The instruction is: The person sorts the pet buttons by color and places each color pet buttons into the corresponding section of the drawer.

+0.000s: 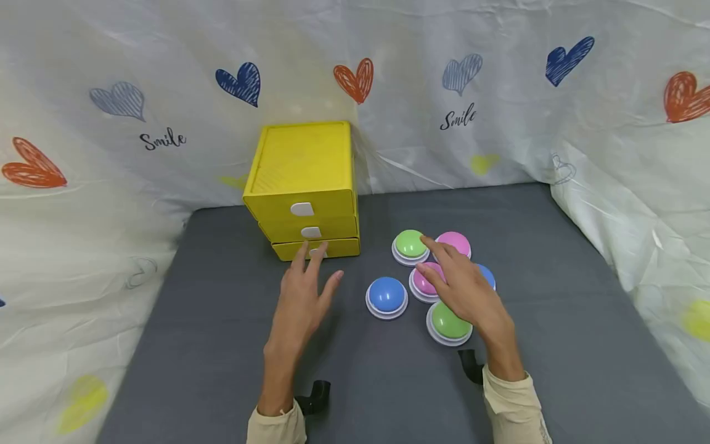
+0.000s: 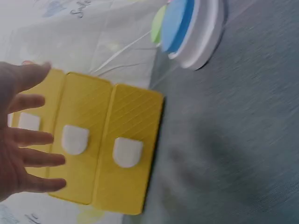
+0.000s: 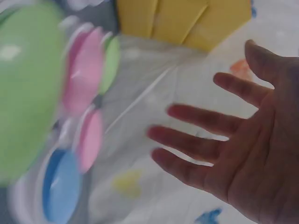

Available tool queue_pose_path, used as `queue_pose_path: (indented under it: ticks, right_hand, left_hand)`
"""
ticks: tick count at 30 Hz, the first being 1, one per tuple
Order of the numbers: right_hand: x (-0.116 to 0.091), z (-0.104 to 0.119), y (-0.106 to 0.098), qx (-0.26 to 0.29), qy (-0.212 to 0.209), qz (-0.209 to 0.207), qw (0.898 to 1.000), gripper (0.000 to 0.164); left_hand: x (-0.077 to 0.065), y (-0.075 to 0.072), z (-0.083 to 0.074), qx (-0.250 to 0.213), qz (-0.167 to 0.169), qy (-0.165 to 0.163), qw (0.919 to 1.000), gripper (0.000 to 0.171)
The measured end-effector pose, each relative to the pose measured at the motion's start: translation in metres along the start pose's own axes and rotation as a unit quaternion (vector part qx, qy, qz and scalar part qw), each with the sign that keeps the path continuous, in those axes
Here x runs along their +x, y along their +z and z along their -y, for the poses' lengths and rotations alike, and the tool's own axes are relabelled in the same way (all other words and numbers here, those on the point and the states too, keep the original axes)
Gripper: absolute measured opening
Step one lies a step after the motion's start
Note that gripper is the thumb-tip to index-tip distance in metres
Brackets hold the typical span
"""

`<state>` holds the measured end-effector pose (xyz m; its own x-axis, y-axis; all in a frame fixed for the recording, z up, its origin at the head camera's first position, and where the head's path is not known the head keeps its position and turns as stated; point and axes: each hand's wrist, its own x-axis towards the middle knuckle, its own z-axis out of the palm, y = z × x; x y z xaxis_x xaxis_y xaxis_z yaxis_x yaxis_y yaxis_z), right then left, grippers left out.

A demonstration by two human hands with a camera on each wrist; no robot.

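Note:
My left hand (image 1: 302,302) is held with fingers spread, in front of a yellow three-drawer box (image 1: 302,160). In the left wrist view its fingertips stand apart from the white drawer handles (image 2: 127,152). My right hand (image 1: 468,287) has straight fingers and hovers over a cluster of round push buttons on white bases. Around it are a green button (image 1: 410,243), a pink button (image 1: 455,242), another pink button (image 1: 426,280), a nearer green button (image 1: 450,320) and a partly hidden blue button (image 1: 487,275). A second blue button (image 1: 387,294) lies between the hands. Both hands hold nothing.
The dark grey table (image 1: 554,370) carries the box at its back left. A whitish sheet printed with hearts and the word Smile (image 1: 399,142) hangs behind and at both sides. Black wrist mounts (image 1: 315,398) show at the cream sleeves (image 1: 513,401).

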<state>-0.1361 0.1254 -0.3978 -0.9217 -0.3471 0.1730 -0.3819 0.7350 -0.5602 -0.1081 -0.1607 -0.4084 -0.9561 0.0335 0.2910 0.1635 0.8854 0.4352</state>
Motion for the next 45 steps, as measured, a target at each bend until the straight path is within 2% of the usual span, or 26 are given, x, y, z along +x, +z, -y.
queue_pose_path:
  ticks: [4,9,11,13,15,18,20,22,23,25,26,29,30,33,36,38,41,43,45]
  right_hand:
    - [0.022,0.03,0.001,0.022,-0.045,0.03,0.998,0.052]
    - [0.057,0.074,0.01,0.055,-0.119,0.046,0.99,0.05]
    - [0.072,0.09,0.017,0.065,-0.142,0.043,0.987,0.05]
    - [0.087,0.104,0.024,0.069,-0.157,0.037,0.985,0.048]
    - [0.102,0.115,0.032,0.063,-0.161,0.031,0.984,0.048]
    - [0.119,0.122,0.045,0.042,-0.155,0.009,0.987,0.046]
    - [0.127,0.124,0.053,0.037,-0.151,-0.01,0.988,0.042]
    - [0.131,0.125,0.061,0.032,-0.152,-0.036,0.987,0.036]
    - [0.132,0.126,0.065,0.034,-0.151,-0.048,0.987,0.033]
    - [0.134,0.127,0.071,0.038,-0.149,-0.073,0.985,0.027]
    - [0.136,0.128,0.073,0.035,-0.149,-0.087,0.984,0.025]
    - [0.141,0.132,0.079,0.044,-0.144,-0.116,0.982,0.021]
    - [0.143,0.134,0.08,0.047,-0.143,-0.122,0.981,0.02]
    - [0.145,0.14,0.086,0.051,-0.142,-0.13,0.98,0.02]
    - [0.146,0.144,0.088,0.046,-0.138,-0.14,0.979,0.02]
    - [0.146,0.146,0.089,0.038,-0.137,-0.145,0.979,0.02]
    - [0.143,0.147,0.088,0.012,-0.138,-0.151,0.979,0.023]
    - [0.139,0.148,0.087,-0.008,-0.138,-0.157,0.978,0.025]
    - [0.131,0.151,0.087,-0.022,-0.14,-0.157,0.977,0.027]
  left_hand:
    - [0.014,-0.021,0.006,-0.023,-0.086,0.02,0.9959,0.055]
    - [0.032,-0.051,0.015,-0.046,-0.195,0.032,0.9791,0.047]
    - [0.041,-0.063,0.019,-0.051,-0.218,0.026,0.9744,0.046]
    - [0.05,-0.073,0.023,-0.056,-0.222,0.012,0.9733,0.047]
    - [0.059,-0.083,0.029,-0.064,-0.214,-0.008,0.9747,0.048]
    - [0.075,-0.088,0.042,-0.086,-0.183,-0.043,0.9784,0.051]
    - [0.084,-0.089,0.052,-0.119,-0.156,-0.065,0.9784,0.053]
    - [0.091,-0.089,0.063,-0.169,-0.117,-0.093,0.9741,0.056]
    - [0.095,-0.089,0.067,-0.212,-0.095,-0.107,0.9667,0.058]
    - [0.101,-0.091,0.075,-0.311,-0.049,-0.135,0.9394,0.061]
    - [0.104,-0.093,0.078,-0.354,-0.025,-0.151,0.9225,0.063]
    - [0.114,-0.097,0.087,-0.466,0.036,-0.183,0.8649,0.067]
    - [0.118,-0.099,0.09,-0.484,0.054,-0.189,0.8525,0.067]
    - [0.122,-0.1,0.105,-0.496,0.089,-0.212,0.8371,0.071]
    - [0.126,-0.099,0.119,-0.493,0.098,-0.235,0.8318,0.074]
    - [0.128,-0.097,0.122,-0.487,0.088,-0.241,0.835,0.071]
    - [0.13,-0.094,0.115,-0.471,0.063,-0.237,0.8472,0.063]
    - [0.13,-0.095,0.107,-0.466,0.06,-0.235,0.8507,0.06]
    - [0.129,-0.097,0.105,-0.47,0.07,-0.238,0.847,0.06]
